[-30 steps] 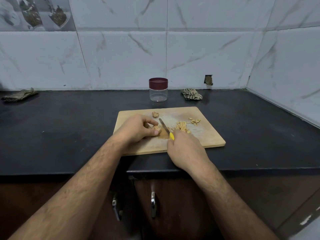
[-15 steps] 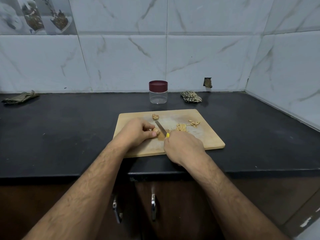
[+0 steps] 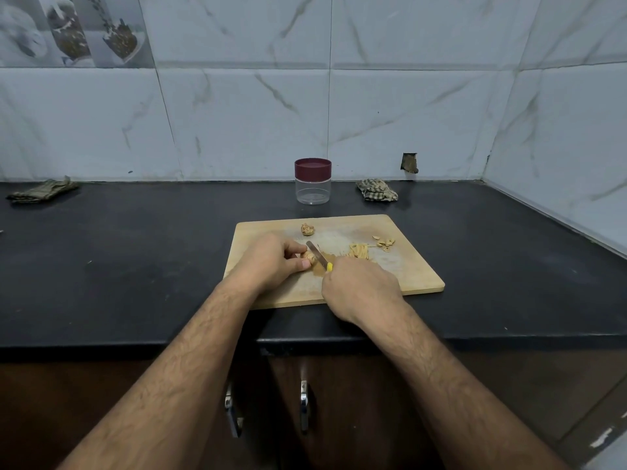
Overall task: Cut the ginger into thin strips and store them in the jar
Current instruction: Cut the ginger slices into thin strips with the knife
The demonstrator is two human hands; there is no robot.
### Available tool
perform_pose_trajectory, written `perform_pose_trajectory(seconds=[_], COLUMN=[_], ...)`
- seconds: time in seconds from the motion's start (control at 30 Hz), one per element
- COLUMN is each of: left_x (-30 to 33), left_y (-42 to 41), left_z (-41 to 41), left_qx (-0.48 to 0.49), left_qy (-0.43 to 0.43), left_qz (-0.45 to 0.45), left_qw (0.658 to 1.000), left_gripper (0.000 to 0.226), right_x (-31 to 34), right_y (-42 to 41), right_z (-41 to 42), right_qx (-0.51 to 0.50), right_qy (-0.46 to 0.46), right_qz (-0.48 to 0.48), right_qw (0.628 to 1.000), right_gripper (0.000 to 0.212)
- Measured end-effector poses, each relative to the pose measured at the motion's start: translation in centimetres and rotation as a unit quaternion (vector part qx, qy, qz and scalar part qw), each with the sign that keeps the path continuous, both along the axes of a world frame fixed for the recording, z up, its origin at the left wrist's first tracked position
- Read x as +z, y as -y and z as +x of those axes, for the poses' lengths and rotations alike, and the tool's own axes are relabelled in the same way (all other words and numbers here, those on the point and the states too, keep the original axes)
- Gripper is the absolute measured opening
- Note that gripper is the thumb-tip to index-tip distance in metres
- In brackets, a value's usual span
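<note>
Left hand (image 3: 271, 262) pinching ginger piece (image 3: 309, 256) on cutting board (image 3: 417, 279). Right hand (image 3: 361, 288) gripping yellow-handled knife (image 3: 319, 256), blade vs the ginger. Strips pile (image 3: 359, 251) just right of blade; lidded jar (image 3: 312, 181) behind board.

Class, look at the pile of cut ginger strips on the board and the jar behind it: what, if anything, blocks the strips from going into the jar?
The jar wears its maroon lid, closing its mouth. Otherwise the counter between the strips and jar looks open.
</note>
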State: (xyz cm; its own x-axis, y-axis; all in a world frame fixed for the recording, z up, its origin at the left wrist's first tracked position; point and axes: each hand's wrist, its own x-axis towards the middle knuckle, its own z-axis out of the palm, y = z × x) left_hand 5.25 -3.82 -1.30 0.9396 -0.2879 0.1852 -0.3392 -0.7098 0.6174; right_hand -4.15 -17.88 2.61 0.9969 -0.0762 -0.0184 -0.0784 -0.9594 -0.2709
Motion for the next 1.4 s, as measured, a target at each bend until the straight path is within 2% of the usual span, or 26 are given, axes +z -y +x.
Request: perform_pose_trajectory(seconds=[0.33,0.57,0.93,1.2,1.4], left_x=[0.1,0.0,0.2,0.2,0.3], left_y=[0.1,-0.1,0.2,0.2,0.2], left_z=[-0.2,-0.3,-0.6,-0.6,-0.7], left_qx=[0.011,0.003,0.029,0.046,0.043], left_qy=[-0.009,0.0,-0.005,-0.016,-0.021], left_qz=[-0.013,-0.01,-0.012,-0.01,-0.004], left_qw=[1.0,1.0,0.999,0.999,0.999], left_gripper=[0.025,0.016,0.025,0.034,0.035], right_x=[0.0,0.0,0.4,-0.4,-0.3], right_y=[0.3,-0.5,-1.8,-0.6,0.1], right_z=[0.3,1.1,0.7,-2.3,-2.1], right_qx=[0.008,0.0,0.006,0.0,-0.012], right_qy=[-0.006,-0.013,-0.036,-0.057,-0.004], right_qz=[0.004,0.005,-0.056,-0.057,-0.016], right_qw=[1.0,1.0,0.998,0.997,1.0], right_gripper=[0.019,0.027,0.032,0.029,0.021])
